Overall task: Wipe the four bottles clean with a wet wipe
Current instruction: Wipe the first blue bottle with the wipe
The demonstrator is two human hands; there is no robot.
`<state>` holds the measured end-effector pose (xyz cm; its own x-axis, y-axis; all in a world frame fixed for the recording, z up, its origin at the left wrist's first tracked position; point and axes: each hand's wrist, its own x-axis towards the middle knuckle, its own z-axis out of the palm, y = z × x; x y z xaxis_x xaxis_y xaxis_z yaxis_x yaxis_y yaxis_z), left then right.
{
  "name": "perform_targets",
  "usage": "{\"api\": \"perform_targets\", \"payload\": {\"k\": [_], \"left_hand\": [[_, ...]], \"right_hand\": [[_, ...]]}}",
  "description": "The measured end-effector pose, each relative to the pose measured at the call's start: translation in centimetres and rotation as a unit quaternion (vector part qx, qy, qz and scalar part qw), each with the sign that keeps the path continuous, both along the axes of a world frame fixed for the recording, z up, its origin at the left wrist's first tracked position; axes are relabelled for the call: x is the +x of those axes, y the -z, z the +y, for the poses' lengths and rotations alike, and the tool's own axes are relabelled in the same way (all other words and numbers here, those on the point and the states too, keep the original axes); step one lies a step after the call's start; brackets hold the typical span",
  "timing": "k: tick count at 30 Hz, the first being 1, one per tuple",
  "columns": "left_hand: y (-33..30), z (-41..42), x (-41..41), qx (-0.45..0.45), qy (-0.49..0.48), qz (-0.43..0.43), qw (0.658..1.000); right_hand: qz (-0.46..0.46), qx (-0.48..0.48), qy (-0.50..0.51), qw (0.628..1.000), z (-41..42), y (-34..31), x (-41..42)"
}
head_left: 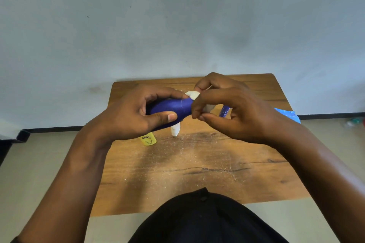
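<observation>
Slippage looks like the main worry. Held sideways above the tabletop, the dark blue bottle sits in the left hand, whose thumb and fingers curl round its body. The right hand pinches a bunched wet wipe against the bottle's end. A damp surface could twist out of that grip and knock over the small white bottle or the yellow bottle standing just below. Another blue bottle is mostly hidden behind the right hand.
</observation>
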<state>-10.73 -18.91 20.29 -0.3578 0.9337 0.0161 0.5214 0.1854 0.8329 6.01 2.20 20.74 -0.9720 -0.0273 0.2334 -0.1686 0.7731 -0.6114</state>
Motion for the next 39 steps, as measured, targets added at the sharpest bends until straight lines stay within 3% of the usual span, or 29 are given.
{"api": "perform_targets", "payload": {"k": [9,15,23,31,34,36,39], "left_hand": [[-0.9,0.1,1.2,-0.096,-0.034,0.128,0.987],[-1.0,0.2,1.1,-0.092,-0.033,0.145,0.985],[-0.6,0.1,0.8,-0.039,-0.029,0.031,0.998],[-0.5,0.2,2.2,-0.075,-0.048,0.131,0.987],[-0.3,0.3,2.9,-0.045,-0.038,0.157,0.986],[0.1,0.4,3.2,-0.002,-0.056,0.144,0.988],[0.5,0.6,3.4,0.083,-0.089,0.004,0.993]], "right_hand": [[-0.026,-0.216,0.075,0.973,0.4,0.0,0.0],[-0.018,-0.151,0.088,0.985,0.2,0.4,0.4],[0.034,-0.142,0.063,0.987,-0.3,0.7,0.5],[-0.051,-0.219,0.094,0.97,0.0,0.0,0.2],[-0.066,-0.261,0.139,0.953,0.1,-0.1,-0.1],[-0.05,-0.342,0.19,0.919,0.3,-0.3,-0.2],[-0.019,-0.487,0.243,0.839,0.5,-0.2,-0.3]]}}
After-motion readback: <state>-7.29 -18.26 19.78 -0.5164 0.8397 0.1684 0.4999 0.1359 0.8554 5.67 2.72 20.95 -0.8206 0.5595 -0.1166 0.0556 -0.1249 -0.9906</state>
